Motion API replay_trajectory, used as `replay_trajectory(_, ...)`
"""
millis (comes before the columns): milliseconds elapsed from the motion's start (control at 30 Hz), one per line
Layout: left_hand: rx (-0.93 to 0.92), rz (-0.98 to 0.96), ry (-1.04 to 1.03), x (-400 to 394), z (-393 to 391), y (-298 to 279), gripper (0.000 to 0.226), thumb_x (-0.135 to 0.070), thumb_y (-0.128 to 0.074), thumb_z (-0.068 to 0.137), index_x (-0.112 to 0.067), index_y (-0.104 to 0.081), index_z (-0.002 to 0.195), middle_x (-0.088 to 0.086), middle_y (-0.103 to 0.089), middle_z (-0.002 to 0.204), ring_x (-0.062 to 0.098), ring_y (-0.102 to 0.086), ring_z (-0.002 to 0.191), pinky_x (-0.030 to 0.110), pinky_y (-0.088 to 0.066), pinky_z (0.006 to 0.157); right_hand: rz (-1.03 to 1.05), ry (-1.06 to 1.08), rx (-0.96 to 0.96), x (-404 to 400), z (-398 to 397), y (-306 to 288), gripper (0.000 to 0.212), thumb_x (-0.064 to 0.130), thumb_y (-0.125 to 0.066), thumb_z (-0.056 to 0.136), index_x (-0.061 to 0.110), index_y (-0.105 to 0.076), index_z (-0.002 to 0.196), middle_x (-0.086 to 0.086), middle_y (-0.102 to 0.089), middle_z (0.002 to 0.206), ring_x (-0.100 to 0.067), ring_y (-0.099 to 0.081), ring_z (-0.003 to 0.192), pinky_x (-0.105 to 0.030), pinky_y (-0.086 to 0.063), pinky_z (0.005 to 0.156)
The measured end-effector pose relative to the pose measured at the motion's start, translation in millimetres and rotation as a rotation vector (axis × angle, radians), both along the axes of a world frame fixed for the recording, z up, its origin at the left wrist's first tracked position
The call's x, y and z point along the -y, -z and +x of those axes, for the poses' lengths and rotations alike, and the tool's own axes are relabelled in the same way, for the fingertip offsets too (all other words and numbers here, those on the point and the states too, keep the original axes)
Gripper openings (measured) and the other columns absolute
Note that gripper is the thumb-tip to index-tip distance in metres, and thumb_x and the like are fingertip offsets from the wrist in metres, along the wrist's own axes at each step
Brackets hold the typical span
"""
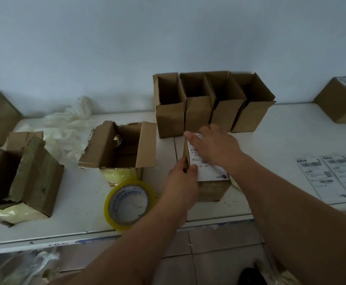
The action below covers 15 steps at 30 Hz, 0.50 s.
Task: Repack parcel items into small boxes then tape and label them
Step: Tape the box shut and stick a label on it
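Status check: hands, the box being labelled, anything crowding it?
Left hand grips small sealed cardboard box at its left edge. Right hand flat, pressing white shipping label onto top. Yellowish tape roll lies left, apart.

White wall [127, 48], tiled floor [219, 256], perhaps a dark shoe [252, 276] below.

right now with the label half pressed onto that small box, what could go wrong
1. The right hand smooths the label while the left hand only pinches the sealed box at its corner; the label may end up crooked or creased.
2. The tape roll lies near the table edge, beside the left forearm; a nudge could drop it.
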<state>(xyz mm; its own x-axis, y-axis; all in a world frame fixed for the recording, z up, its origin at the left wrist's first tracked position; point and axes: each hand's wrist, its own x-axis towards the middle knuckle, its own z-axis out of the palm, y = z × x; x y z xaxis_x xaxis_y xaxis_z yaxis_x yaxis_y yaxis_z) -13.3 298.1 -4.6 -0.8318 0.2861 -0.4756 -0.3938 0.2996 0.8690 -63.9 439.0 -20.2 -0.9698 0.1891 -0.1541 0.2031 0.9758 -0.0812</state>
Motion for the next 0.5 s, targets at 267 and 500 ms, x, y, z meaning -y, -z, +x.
replay_trajectory(267,0.028,0.091,-0.03,0.9,1.7,10.6,0.044,-0.031,-0.046,0.103,-0.033,-0.037,0.146,-0.018,-0.053,0.099,0.014,-0.059,0.101,0.045,-0.053,0.096,-0.17,0.118,-0.075,1.1,0.5,-0.9,0.059,0.067,-0.025,0.096,0.027,-0.042,0.136,-0.005,-0.045,0.127,-0.02,-0.051,0.11,-0.04,-0.045,0.087)
replay_trajectory(500,-0.014,0.057,0.014,4.8,5.1,19.4,0.046,-0.033,-0.046,0.103,-0.032,-0.035,0.147,-0.008,-0.055,0.119,0.012,-0.056,0.102,0.042,-0.051,0.098,-0.475,0.165,-0.24,-5.3,12.5,-3.3,0.075,0.07,-0.039,0.09,0.025,-0.03,0.15,-0.002,-0.026,0.156,-0.024,-0.037,0.137,-0.048,-0.038,0.109)
